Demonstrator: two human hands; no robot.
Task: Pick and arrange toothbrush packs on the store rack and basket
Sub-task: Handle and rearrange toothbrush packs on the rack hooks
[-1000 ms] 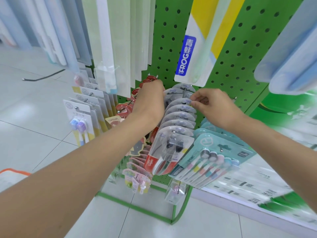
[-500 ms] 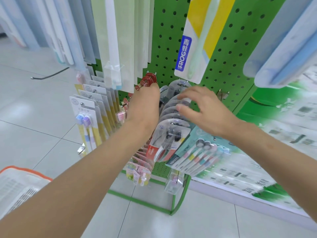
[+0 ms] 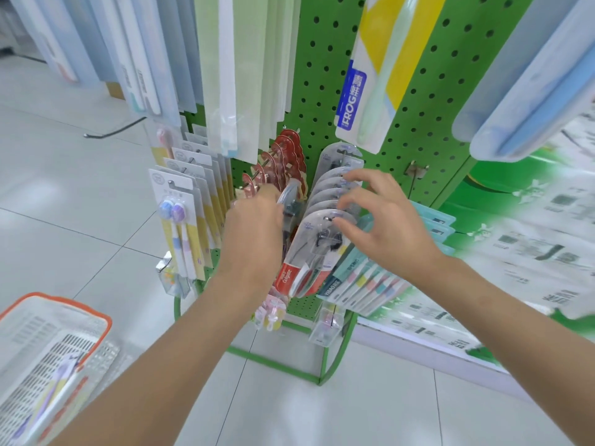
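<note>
step in hand: judged to be the handling of one toothbrush pack [image 3: 287, 196] at the hanging row; whether it is bound for the peg or the basket cannot be told.
left grip [image 3: 257, 226]: seen from the back, fingers curled and clamped on the toothbrush pack, whose clear edge stands up just beyond the knuckles.
right grip [image 3: 389, 233]: fingers apart and loosely bent, holding nothing; fingertips at the tops of the row of clear packs [image 3: 331, 188], contact not certain.
task's things: the row hangs on the green rack [image 3: 418, 130], directly under the right grip; the front pack [image 3: 309, 252] lies between the two grips.
basket [image 3: 80, 304]: on the floor, well below and to the near left of the left grip, some packs already inside.
neighbours: red packs [image 3: 285, 152] just beyond the left grip; teal packs [image 3: 434, 225] just right of the right grip.
advice: steady the row with the right grip so the packs do not swing or slip off the peg.
advice: keep the held pack edge-on and clear of the red packs.
risk: blister plastic is slick; a pinch at the card edge is judged safer than at the bubble.
</note>
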